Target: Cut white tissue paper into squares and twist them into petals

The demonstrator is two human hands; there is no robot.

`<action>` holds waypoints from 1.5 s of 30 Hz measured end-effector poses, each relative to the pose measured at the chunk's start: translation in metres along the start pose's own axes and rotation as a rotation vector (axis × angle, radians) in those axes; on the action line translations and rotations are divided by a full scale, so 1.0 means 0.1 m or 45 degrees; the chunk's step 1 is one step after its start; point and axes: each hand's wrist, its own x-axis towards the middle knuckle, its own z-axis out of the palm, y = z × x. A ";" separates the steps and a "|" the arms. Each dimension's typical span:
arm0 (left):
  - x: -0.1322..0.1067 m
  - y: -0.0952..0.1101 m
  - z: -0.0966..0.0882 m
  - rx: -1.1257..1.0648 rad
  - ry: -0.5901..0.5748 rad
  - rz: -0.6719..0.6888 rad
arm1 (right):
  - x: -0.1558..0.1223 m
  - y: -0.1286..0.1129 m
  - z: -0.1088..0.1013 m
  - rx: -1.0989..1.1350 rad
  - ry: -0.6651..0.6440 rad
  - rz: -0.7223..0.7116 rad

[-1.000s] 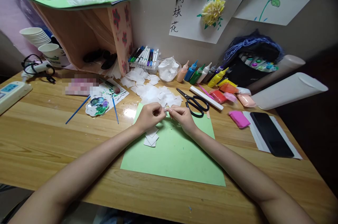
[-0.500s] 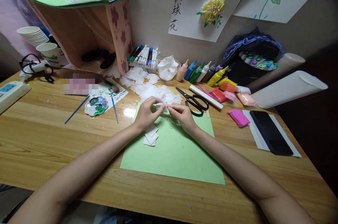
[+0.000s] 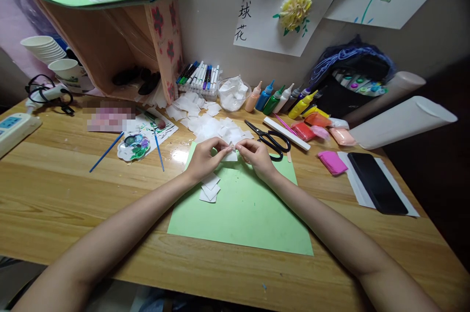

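Observation:
Over the upper part of a green paper sheet (image 3: pixel 249 219), my left hand (image 3: pixel 205 157) pinches a small white paper piece (image 3: pixel 230 156) between thumb and fingers. Close against it, my right hand (image 3: pixel 259 157) has thumb and forefinger pinched at the upper edge of the same piece. Several white paper squares (image 3: pixel 210 189) lie overlapping on the sheet below my left wrist. Just beyond both hands spreads a loose heap of white paper pieces (image 3: pixel 213 128). Black-handled scissors (image 3: pixel 273 143) rest to the right, partly behind my right hand.
Paint bottles (image 3: pixel 271 101) and a clear bowl of white paper (image 3: pixel 234 94) line the back. At left are a paint palette (image 3: pixel 133 148) and a blue brush (image 3: pixel 106 153). A phone (image 3: pixel 376 182), a pink packet (image 3: pixel 332 162) and a white roll (image 3: pixel 407 123) lie at right.
The small white paper has turned, and more of it shows below my fingertips. My right hand has shifted slightly right, its fingers more curled. Other things stay in place.

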 end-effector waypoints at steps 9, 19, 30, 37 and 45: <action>0.00 -0.01 0.00 0.015 -0.022 -0.008 | 0.00 -0.01 -0.02 -0.001 -0.012 0.024; -0.01 -0.02 0.01 0.007 -0.016 0.006 | 0.02 -0.03 0.00 -0.004 -0.004 0.030; 0.01 -0.01 -0.01 0.115 0.091 0.041 | 0.00 -0.05 0.00 -0.035 -0.002 0.017; -0.03 0.01 0.00 0.223 -0.091 0.134 | -0.04 -0.03 0.02 -0.131 0.033 -0.092; -0.03 0.02 -0.01 0.255 -0.098 0.101 | -0.04 0.00 0.03 -0.195 0.119 -0.117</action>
